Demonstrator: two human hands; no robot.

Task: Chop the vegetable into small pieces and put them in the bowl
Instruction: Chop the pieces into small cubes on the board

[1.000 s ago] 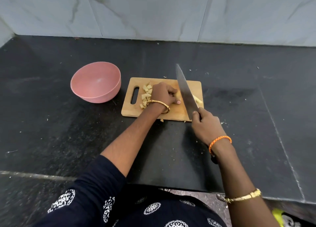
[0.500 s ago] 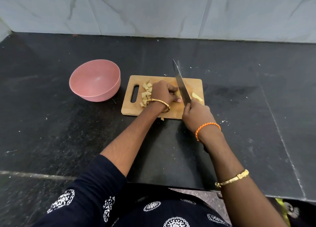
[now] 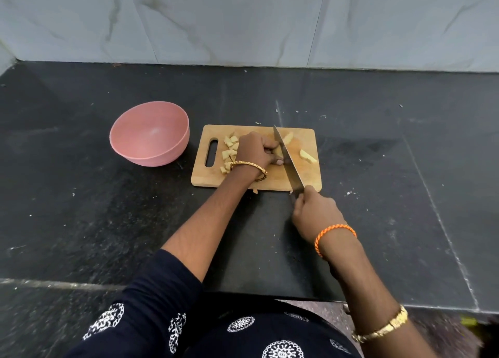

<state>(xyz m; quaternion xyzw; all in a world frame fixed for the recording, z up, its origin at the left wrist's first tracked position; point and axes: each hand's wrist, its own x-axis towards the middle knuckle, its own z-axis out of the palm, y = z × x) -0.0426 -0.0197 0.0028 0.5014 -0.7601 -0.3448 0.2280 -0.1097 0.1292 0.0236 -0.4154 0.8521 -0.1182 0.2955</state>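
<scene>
A wooden cutting board [image 3: 270, 181] lies on the black counter. My left hand [image 3: 255, 149] curls over a pale yellow vegetable piece [image 3: 278, 152] in the board's middle, mostly hiding it. My right hand [image 3: 314, 213] grips the handle of a large knife [image 3: 287, 160], whose blade lies across the board right against my left fingers. Several small cut cubes [image 3: 229, 152] are heaped left of my left hand. A wedge [image 3: 307, 156] and another strip [image 3: 287, 137] lie right of the blade. The pink bowl [image 3: 149, 133] stands left of the board, with nothing in it.
The black stone counter [image 3: 378, 168] reaches back to a pale marble-tiled wall [image 3: 243, 20]. Small scraps lie scattered behind and right of the board, and one bit [image 3: 254, 191] sits just off the board's near edge. The counter's front edge runs close to my body.
My right hand has drawn the knife back toward me, off the board's near edge, with the blade low against the vegetable. My left hand stays in place on the piece.
</scene>
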